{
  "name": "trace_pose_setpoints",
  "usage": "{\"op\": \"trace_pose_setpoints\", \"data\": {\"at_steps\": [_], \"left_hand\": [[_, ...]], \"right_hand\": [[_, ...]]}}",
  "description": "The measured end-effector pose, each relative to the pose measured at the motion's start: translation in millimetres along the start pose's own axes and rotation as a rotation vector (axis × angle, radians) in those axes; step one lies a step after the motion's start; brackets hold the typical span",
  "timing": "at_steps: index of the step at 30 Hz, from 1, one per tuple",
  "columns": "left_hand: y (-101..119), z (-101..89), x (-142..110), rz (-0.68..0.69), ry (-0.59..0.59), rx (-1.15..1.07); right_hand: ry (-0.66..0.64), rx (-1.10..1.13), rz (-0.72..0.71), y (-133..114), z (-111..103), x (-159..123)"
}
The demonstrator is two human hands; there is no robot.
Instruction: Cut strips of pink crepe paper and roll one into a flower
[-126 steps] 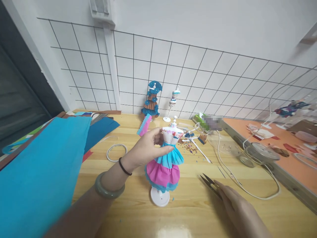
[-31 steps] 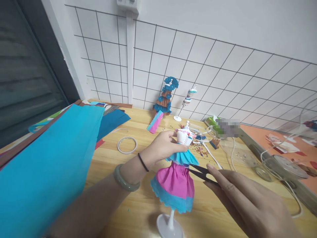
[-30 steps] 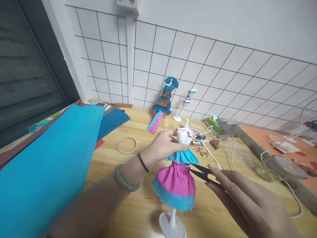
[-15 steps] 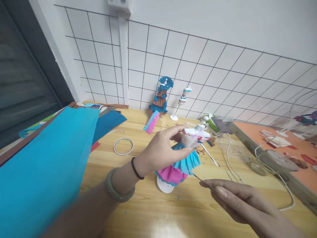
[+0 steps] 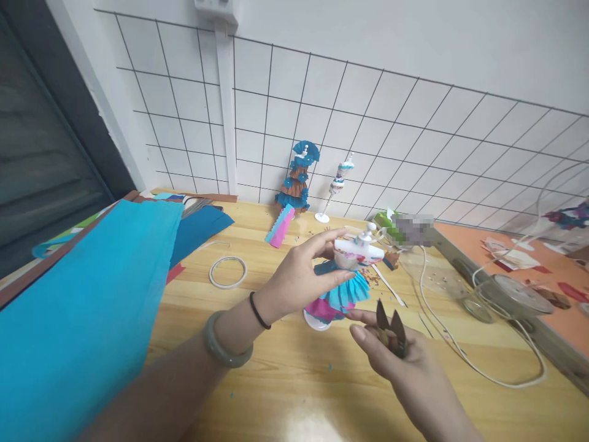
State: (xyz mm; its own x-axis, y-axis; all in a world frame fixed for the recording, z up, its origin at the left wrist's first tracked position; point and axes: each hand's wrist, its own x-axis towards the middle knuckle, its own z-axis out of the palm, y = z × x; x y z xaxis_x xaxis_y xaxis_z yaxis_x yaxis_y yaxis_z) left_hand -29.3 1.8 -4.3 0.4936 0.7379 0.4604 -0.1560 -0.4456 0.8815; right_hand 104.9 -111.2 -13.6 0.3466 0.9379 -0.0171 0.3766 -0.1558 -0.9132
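My left hand (image 5: 308,270) is closed around the waist of a small white dress form (image 5: 358,253) with coloured smears on its chest. A pleated blue paper tier (image 5: 350,293) and a pink tier (image 5: 322,310) make up its skirt, and the white round base (image 5: 317,322) shows below. The form leans a little. In my right hand (image 5: 400,356) sit small scissors (image 5: 390,325) with dark blades spread apart and pointing up; their handles are mostly hidden in the palm. My right index fingertip is at the skirt's lower edge.
Blue paper (image 5: 92,307) covers the left side. A tape roll (image 5: 228,272) lies near my left wrist. Behind stand a finished-looking blue and brown paper dress (image 5: 297,181) and a bare white stand (image 5: 337,186). A white cable (image 5: 442,331) curls at right beside paper scraps (image 5: 373,279).
My right hand has moved left and turned, so the scissors' blades now point up and show apart. The dress form has shifted slightly left, and its base sits higher in view.
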Motion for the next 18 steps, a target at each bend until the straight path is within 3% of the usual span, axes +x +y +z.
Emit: {"op": "trace_pose_setpoints", "data": {"at_steps": [7, 11, 14, 18], "left_hand": [[-3, 3.4, 1, 0.019, 0.068, 0.041], [-4, 2.2, 2, 0.011, 0.100, 0.054], [-2, 0.5, 2, 0.012, 0.121, 0.089], [3, -0.7, 3, -0.008, 0.178, 0.100]], "right_hand": [[0.012, 0.224, 0.045, 6, 18, 8], [0.020, 0.181, 0.022, 10, 18, 6], [0.035, 0.091, -0.064, 10, 15, 4], [-0.037, -0.077, -0.323, 18, 2, 1]]}}
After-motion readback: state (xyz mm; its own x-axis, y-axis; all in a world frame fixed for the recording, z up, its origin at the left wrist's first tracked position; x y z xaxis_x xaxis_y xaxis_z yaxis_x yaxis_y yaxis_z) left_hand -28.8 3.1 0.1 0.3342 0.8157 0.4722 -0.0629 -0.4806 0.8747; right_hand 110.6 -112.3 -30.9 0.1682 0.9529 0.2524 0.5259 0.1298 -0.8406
